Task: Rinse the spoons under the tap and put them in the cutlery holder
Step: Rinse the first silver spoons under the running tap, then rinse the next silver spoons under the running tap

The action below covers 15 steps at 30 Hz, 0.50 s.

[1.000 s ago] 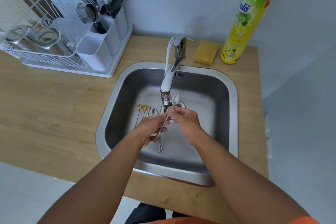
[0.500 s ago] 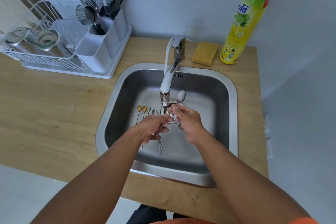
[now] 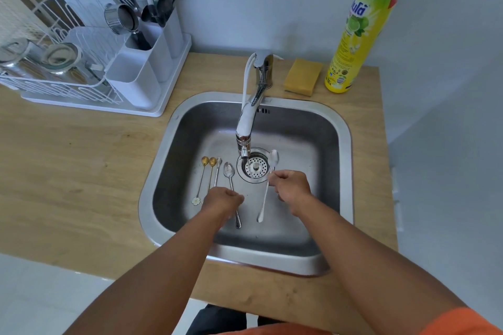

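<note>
My right hand (image 3: 292, 185) pinches a long white spoon (image 3: 265, 198) by the middle of its handle, bowl up beside the drain, to the right of the tap (image 3: 249, 119). My left hand (image 3: 223, 200) hovers low in the steel sink (image 3: 160, 171) with fingers curled and nothing in it, above the handles of the spoons lying there. On the sink floor lie two gold spoons (image 3: 204, 162), a thin silver spoon (image 3: 218, 162) and a larger silver spoon (image 3: 229, 171). The white cutlery holder (image 3: 136, 81) stands at the back left with forks and spoons in its far compartments.
A white wire dish rack (image 3: 54, 81) with jars adjoins the holder on the wooden counter (image 3: 81, 171). A yellow sponge (image 3: 302, 76) and a tall dish soap bottle (image 3: 359, 24) stand behind the sink at the right. The drain strainer (image 3: 255, 167) sits under the tap spout.
My hands have separated: the left let go of the white spoon and dropped left, the right drew it away from the spout to the right.
</note>
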### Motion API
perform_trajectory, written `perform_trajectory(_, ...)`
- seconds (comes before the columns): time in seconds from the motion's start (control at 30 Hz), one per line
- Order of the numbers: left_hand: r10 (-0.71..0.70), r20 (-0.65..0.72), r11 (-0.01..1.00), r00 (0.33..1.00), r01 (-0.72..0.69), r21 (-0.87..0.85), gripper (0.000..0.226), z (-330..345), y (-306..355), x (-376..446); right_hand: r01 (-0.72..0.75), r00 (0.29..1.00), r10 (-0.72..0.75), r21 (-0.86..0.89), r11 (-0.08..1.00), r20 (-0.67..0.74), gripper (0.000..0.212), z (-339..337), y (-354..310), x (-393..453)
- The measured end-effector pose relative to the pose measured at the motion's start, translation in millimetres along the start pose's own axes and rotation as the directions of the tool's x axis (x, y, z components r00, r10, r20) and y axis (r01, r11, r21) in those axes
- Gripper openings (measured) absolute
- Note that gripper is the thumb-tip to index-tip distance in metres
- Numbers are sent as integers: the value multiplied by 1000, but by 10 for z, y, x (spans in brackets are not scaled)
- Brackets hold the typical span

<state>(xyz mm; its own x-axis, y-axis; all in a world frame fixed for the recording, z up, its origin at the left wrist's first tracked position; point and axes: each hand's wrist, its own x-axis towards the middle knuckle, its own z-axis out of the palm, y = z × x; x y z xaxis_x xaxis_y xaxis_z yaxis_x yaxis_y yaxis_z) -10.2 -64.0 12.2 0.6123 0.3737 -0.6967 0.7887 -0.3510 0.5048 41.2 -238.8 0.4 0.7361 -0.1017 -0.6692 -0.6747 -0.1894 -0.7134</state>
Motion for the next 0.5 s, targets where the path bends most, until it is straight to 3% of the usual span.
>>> perform_trajectory(0.23, -20, -116, 949, 993, 56, 312, 18, -59, -152, 70, -64, 993, 38, -238, 969, -109, 18, -39, 121, 88)
perform_trajectory(0.5, -3, -134, 909, 991, 58, 412, 31, -40, -96, 93, -112, 989, 75, -320, 941, -125, 11, 50, 148, 116)
